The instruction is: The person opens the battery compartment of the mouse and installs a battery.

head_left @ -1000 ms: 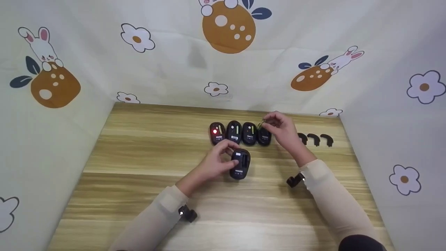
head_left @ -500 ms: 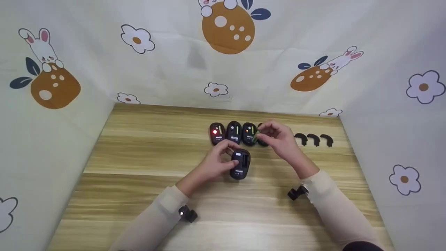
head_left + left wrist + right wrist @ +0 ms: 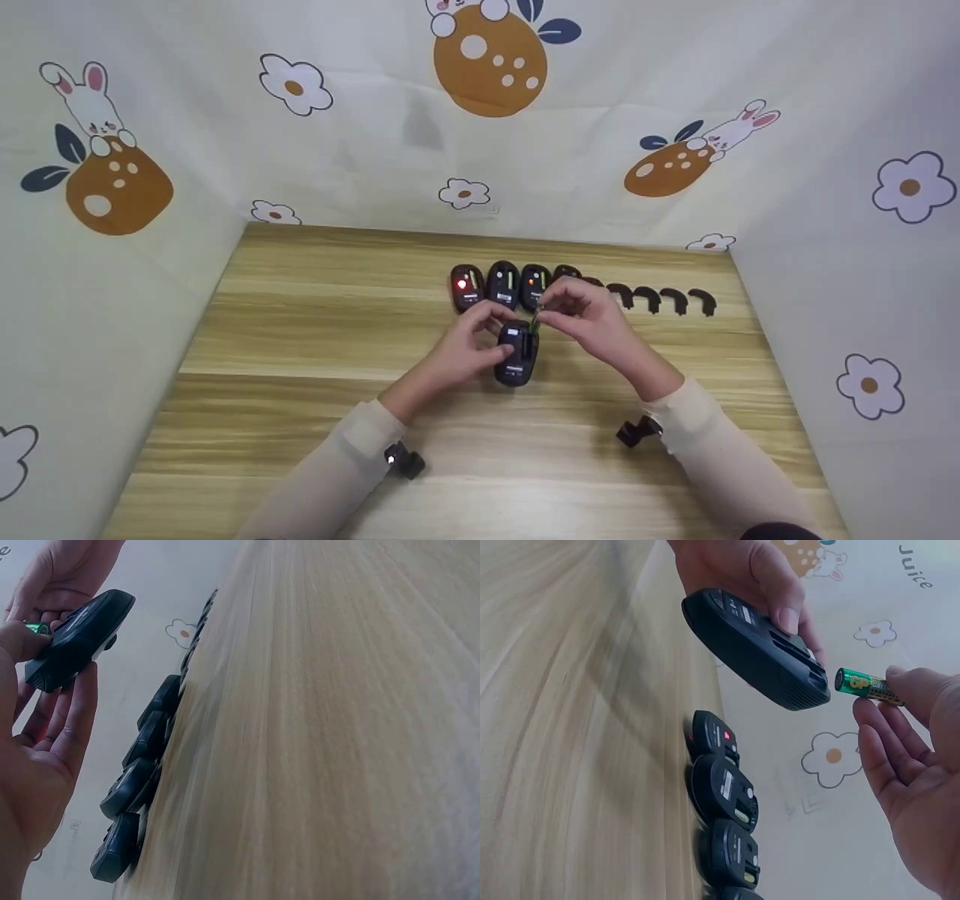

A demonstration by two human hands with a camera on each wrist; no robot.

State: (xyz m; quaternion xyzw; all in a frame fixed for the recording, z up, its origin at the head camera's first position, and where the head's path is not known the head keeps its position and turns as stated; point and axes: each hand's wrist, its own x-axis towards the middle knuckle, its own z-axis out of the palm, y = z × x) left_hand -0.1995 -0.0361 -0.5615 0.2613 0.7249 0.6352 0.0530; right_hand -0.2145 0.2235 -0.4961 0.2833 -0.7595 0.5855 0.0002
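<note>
Tilted up off the table, a black computer mouse (image 3: 515, 373) shows its underside and an uncovered battery slot. My left hand (image 3: 459, 346) grips it by the side, thumb on the underside. In my right hand (image 3: 596, 322), thumb and fingertips pinch a green GP battery (image 3: 861, 684). The right wrist view shows the battery's free end close to the mouse's end, slightly apart from it. Behind my hands lie more upturned mice in a row, among them one with a red light (image 3: 468, 289) and one partly hidden by my right hand (image 3: 568, 271).
Several curved black covers (image 3: 674, 301) lie in a line at the back right of the wooden table (image 3: 315, 315). A patterned cloth wall (image 3: 360, 150) closes off the back and both sides. Batteries sit in slots of the left mice (image 3: 504, 296) in the row.
My right hand has come from above the row's right end toward me and leftward, bringing the battery to the mouse. The left hand and its mouse have stayed in place.
</note>
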